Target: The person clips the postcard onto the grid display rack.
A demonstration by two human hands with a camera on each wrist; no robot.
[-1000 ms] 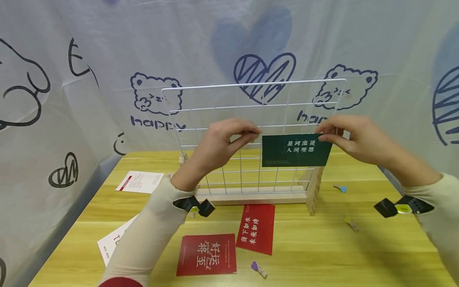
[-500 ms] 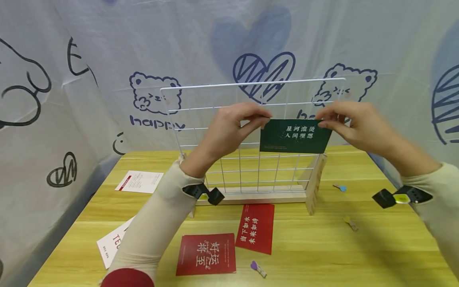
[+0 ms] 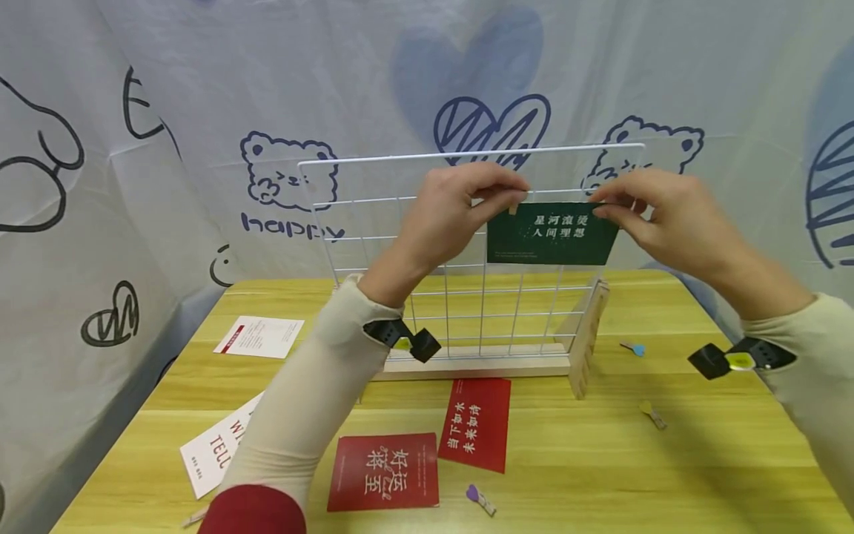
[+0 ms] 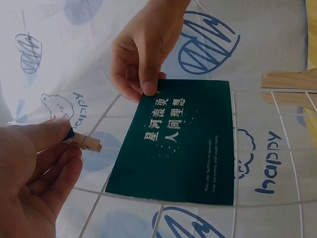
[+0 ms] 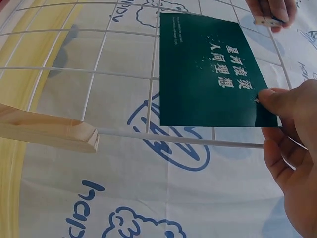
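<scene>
My right hand (image 3: 674, 222) pinches the upper right corner of a green card (image 3: 550, 241) with white characters, upright in front of a white wire grid (image 3: 430, 319). Between thumb and fingers, my left hand (image 3: 457, 211) pinches a small wooden clothespin (image 4: 85, 142) with a dark blue piece on its pinched end. In the left wrist view the clothespin's tip points toward the card and stays apart from it. From the head view, the left fingertips are close to the card's upper left edge and hide most of the clothespin.
The grid stands in a wooden base (image 3: 477, 367). Two red cards (image 3: 383, 475) lie before it, with white cards (image 3: 260, 337) at left. Loose clothespins lie about: purple (image 3: 481, 500), yellow (image 3: 652, 415) and blue (image 3: 632, 348). A printed curtain (image 3: 394, 74) hangs behind.
Both hands have risen, and the green card has gone up with the right hand. My left hand has also moved right, toward the card's upper left edge.
</scene>
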